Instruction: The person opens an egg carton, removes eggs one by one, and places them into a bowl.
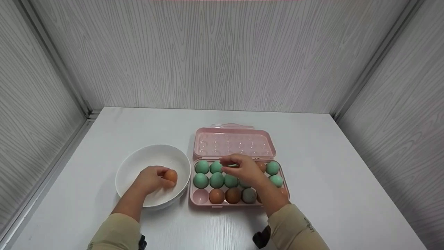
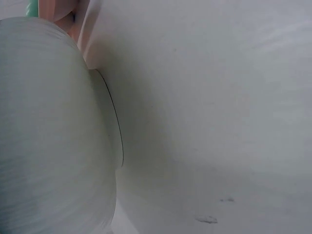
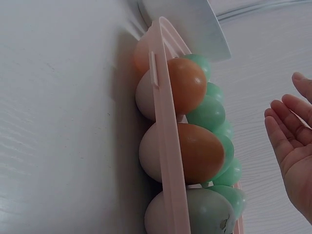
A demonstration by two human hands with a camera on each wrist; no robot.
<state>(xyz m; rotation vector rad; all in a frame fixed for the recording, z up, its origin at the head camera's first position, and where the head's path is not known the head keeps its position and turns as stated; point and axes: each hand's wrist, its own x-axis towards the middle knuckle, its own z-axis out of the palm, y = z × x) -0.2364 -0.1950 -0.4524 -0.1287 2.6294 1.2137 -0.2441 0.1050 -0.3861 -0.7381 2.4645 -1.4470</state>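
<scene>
"Where's the egg being handled?"

"The smooth orange-brown egg (image 1: 170, 175) is in the person's left grip (image 1: 149, 180), pinched between thumb and fingers. From the head view it sits within the rim of the round white bowl (image 1: 163, 152); whether it touches the inner wall, I can't tell."

"And the other side?"

"The right grip (image 1: 244, 170) holds nothing, its thumb and fingers apart above the pink plastic egg box (image 1: 191, 201), just right of the bowl."

"How full is that?"

"Pale green eggs (image 1: 201, 181) in the two back rows, brown eggs (image 1: 216, 196) and a grey-green egg (image 1: 249, 196) with a dark mark in front. The front-left pocket (image 1: 200, 197) is vacant; the arm hides some others. The pink lid (image 1: 236, 142) is folded back behind, on the white desk (image 1: 329, 173)."

"So which step is this?"

"My guess: moving an egg between bowl and box; one moment doesn't settle the direction. If it's boxward, the next move calls for a gentle pinch, a lift over the rim and a soft lowering into that pocket."
</scene>
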